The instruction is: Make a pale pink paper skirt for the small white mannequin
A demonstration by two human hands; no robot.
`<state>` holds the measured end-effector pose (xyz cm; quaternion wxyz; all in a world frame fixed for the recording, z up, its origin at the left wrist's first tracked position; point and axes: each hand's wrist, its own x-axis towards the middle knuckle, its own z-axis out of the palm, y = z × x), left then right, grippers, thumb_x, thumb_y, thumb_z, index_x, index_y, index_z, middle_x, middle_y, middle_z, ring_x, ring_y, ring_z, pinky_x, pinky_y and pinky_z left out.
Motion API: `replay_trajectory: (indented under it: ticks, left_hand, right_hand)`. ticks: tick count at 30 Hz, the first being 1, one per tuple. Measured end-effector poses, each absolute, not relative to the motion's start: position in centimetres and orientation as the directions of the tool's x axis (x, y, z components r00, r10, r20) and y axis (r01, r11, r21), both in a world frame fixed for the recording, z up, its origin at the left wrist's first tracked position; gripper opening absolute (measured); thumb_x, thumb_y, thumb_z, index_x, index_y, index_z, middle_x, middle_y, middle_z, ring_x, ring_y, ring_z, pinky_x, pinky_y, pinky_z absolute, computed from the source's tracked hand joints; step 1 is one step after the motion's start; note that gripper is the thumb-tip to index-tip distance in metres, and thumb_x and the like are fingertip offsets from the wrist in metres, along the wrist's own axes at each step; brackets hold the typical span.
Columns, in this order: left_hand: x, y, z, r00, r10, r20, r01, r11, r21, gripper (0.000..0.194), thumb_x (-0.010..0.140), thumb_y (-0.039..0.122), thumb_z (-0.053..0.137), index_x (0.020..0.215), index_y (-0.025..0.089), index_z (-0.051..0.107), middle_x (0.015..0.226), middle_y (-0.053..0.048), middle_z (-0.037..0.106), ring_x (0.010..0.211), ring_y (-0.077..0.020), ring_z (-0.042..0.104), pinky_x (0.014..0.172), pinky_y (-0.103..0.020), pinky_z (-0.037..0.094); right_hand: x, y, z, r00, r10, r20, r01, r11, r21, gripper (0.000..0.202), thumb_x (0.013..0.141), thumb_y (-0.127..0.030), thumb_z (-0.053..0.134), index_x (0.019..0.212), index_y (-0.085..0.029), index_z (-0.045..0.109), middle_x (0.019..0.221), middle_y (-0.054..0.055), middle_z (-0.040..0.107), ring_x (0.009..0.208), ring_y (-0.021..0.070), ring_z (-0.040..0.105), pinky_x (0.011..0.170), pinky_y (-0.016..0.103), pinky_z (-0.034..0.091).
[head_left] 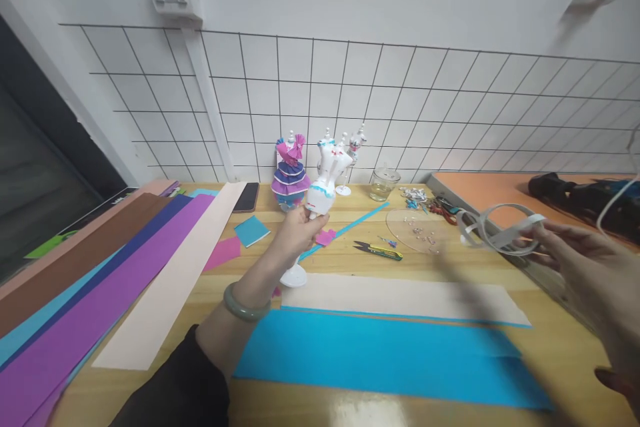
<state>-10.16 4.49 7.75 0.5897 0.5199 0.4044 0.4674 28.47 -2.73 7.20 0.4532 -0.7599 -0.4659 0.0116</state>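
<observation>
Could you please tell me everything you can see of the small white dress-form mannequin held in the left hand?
The small white dress-form mannequin looks like glossy plastic: a knobbed neck, a shaped torso and a round white foot. Light-blue trim crosses its lower torso, with small red marks near the top and bottom. It leans, neck toward the right of the picture. The left hand grips it just below the torso, hiding part of the stem. Whether the foot touches the table is unclear.

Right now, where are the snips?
In the head view, the snips lie just right of centre on the table, left of the clear disc and beyond the middle pale strip.
</observation>
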Motion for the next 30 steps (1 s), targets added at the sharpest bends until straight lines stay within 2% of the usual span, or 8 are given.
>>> replay_trajectory:
  ticks: [2,4,6,11,17,23,27,30]
  left_hand:
    - [-9.8,4.3,7.7,0.263,0.965,-0.009,-0.122,0.042,0.992,0.019,0.083,0.025,0.062,0.075,0.019,0.046,0.050,0.008,0.044,0.038,-0.0021,0.025,0.040,-0.019,0.014]
    - [-9.6,4.1,7.5,0.313,0.950,-0.010,-0.143,0.058,0.988,0.018,0.083,0.026,0.063,0.076,0.016,0.051,0.056,0.004,0.053,0.039,-0.0013,0.026,0.040,-0.020,0.015]
    - [-9.6,3.8,7.3,0.386,0.922,-0.008,-0.162,0.076,0.984,0.020,0.084,0.031,0.065,0.079,0.014,0.056,0.061,0.001,0.057,0.040,-0.0004,0.023,0.040,-0.022,0.012]
    - [-10.1,3.4,7.9,0.475,0.880,0.026,-0.284,0.126,0.950,0.025,0.081,0.034,0.071,0.084,0.015,0.055,0.078,-0.001,0.064,0.042,0.0009,0.022,0.041,-0.023,0.010]
    - [-11.4,3.6,8.9,0.506,0.856,0.107,-0.392,0.118,0.912,0.028,0.086,0.042,0.066,0.087,0.016,0.056,0.072,0.001,0.062,0.042,-0.0003,0.018,0.042,-0.024,0.011]
    - [-12.0,3.8,9.0,0.478,0.867,0.140,-0.405,0.076,0.911,0.032,0.084,0.046,0.068,0.077,0.015,0.059,0.047,0.012,0.023,0.042,-0.0028,0.015,0.043,-0.024,0.013]
    - [-12.3,4.3,8.8,0.455,0.880,0.140,-0.418,0.072,0.905,0.030,0.083,0.043,0.069,0.087,0.014,0.060,0.066,0.003,0.057,0.042,-0.0001,0.015,0.041,-0.023,0.012]
    - [-12.3,4.8,8.6,0.378,0.916,0.138,-0.414,0.034,0.910,0.028,0.080,0.037,0.073,0.084,0.015,0.057,0.077,0.000,0.061,0.042,0.0011,0.019,0.041,-0.023,0.010]
  right_hand:
    - [25.8,-2.1,7.5,0.608,0.738,0.294,0.427,0.008,-0.904,0.050,0.077,-0.052,0.072,0.109,-0.014,0.071,0.100,0.017,0.075,0.081,0.0241,0.074,0.071,0.033,0.059]
    - [23.2,-1.5,7.6,0.612,0.753,0.242,0.300,0.062,-0.952,0.048,0.059,-0.049,0.084,0.095,-0.018,0.074,0.087,0.009,0.076,0.072,0.0213,0.072,0.067,0.031,0.061]
    - [20.5,-1.1,7.8,0.565,0.794,0.225,0.236,0.106,-0.966,0.045,0.052,-0.046,0.086,0.086,-0.019,0.074,0.081,0.004,0.075,0.066,0.0183,0.070,0.061,0.027,0.060]
    - [14.5,-0.7,9.3,0.482,0.833,0.272,0.353,0.099,-0.930,0.039,0.056,-0.047,0.080,0.084,-0.020,0.075,0.070,0.003,0.073,0.067,0.0239,0.070,0.062,0.036,0.062]
    - [11.8,0.5,9.9,0.479,0.777,0.408,0.493,0.146,-0.858,0.041,0.059,-0.053,0.075,0.090,-0.026,0.077,0.082,0.003,0.076,0.077,0.0263,0.071,0.074,0.041,0.059]
    - [10.3,0.8,10.4,0.460,0.775,0.434,0.492,0.184,-0.851,0.041,0.061,-0.052,0.074,0.093,-0.027,0.077,0.083,0.005,0.076,0.083,0.0288,0.070,0.077,0.042,0.056]
    - [10.2,1.2,10.6,0.458,0.803,0.381,0.440,0.168,-0.882,0.040,0.061,-0.051,0.076,0.093,-0.027,0.077,0.083,0.004,0.075,0.079,0.0264,0.069,0.060,0.035,0.053]
    - [10.5,1.5,10.9,0.460,0.817,0.348,0.445,0.127,-0.886,0.039,0.059,-0.051,0.075,0.089,-0.026,0.077,0.080,0.004,0.074,0.076,0.0261,0.068,0.047,0.031,0.046]
